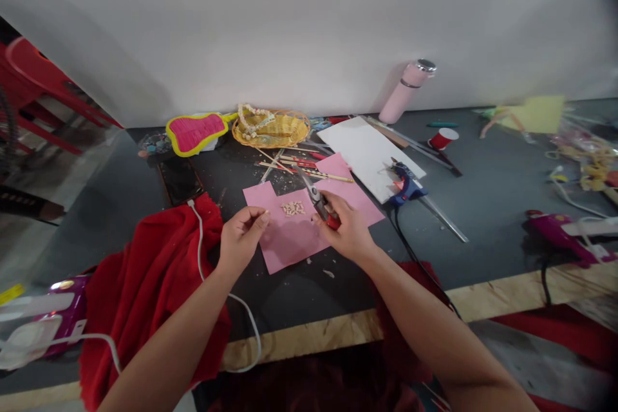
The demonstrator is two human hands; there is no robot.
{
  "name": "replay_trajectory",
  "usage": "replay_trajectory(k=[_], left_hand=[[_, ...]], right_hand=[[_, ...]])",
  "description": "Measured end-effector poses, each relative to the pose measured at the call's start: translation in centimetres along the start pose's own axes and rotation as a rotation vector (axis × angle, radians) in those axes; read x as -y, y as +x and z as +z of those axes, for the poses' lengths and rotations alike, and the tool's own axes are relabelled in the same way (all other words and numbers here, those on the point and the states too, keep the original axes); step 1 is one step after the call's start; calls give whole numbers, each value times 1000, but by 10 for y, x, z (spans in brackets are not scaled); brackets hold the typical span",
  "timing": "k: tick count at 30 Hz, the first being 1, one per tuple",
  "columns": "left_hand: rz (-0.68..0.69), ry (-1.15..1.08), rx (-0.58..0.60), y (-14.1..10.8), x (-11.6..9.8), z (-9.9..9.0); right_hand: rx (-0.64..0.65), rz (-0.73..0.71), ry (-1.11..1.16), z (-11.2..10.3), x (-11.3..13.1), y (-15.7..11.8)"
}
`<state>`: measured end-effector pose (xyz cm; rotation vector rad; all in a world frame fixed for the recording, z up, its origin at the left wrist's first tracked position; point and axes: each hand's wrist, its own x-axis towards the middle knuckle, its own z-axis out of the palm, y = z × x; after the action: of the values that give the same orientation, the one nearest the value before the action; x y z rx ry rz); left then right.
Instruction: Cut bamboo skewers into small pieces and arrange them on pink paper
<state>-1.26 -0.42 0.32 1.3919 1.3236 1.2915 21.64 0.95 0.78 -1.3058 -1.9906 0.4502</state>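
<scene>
My right hand [350, 228] is wrapped round a pair of shears [318, 199] with grey metal blades and red-and-black handles. The blades point up and away over pink paper [292, 241]. To their left, a small heap of pale short pieces [293, 208] lies on that paper. My left hand [244, 235] is at the paper's left edge, thumb and forefinger pinched together. Something tiny and pale may be between those fingertips, too small to make out. Thin sticks [309, 170], some patterned red, lie just beyond the paper.
Behind are a wicker basket [284, 129] and a pink flask [405, 93]. A blue glue gun [408, 187] lies on white board [367, 148] at right, its black cable trailing forward. Red cloth [154, 270], a phone [181, 180] and a white cable [200, 238] are left.
</scene>
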Motion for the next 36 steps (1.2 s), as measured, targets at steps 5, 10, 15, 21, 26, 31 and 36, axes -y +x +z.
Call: replay_trajectory(k=[5, 10, 15, 21, 26, 31, 36], left_hand=[[-3, 178, 37, 1, 1, 0], [-52, 160, 50, 3, 3, 1], [-46, 128, 60, 3, 6, 1], [-16, 151, 4, 4, 8, 0], [7, 151, -18, 3, 8, 0], [198, 345, -100, 7, 11, -4], [426, 761, 204, 3, 14, -1]], right_hand=[[-10, -1, 20, 2, -1, 0], [24, 14, 4, 4, -2, -1], [30, 23, -10, 4, -6, 0], [14, 152, -187, -3, -18, 8], [-12, 217, -386, -12, -35, 15], [40, 186, -492, -10, -46, 14], [51, 127, -515, -5, -48, 12]])
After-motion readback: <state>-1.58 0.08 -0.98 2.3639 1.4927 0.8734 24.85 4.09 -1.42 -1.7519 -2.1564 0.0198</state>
